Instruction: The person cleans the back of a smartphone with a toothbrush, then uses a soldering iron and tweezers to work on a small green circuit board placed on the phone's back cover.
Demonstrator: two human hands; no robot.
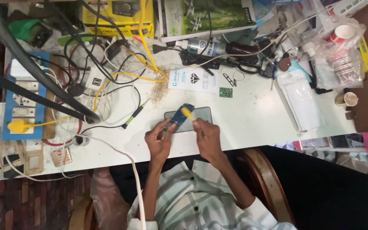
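Note:
My left hand (158, 142) grips a blue circuit board (179, 117) and holds it tilted above a dark grey phone (199, 117) that lies flat on the white table (252, 123). My right hand (206, 136) pinches a small yellow tool (188, 113) whose tip rests on the board's upper end. Both hands meet over the phone, near the table's front edge.
A green-tipped black screwdriver (135, 114) lies left of the hands. Tangled black, yellow and white cables (120, 68) and a blue power strip (22, 96) crowd the left. A small green chip (225, 92), white card (194, 79), clear plastic bags (301, 102), paper cups (348, 99) and boxes fill the back and right.

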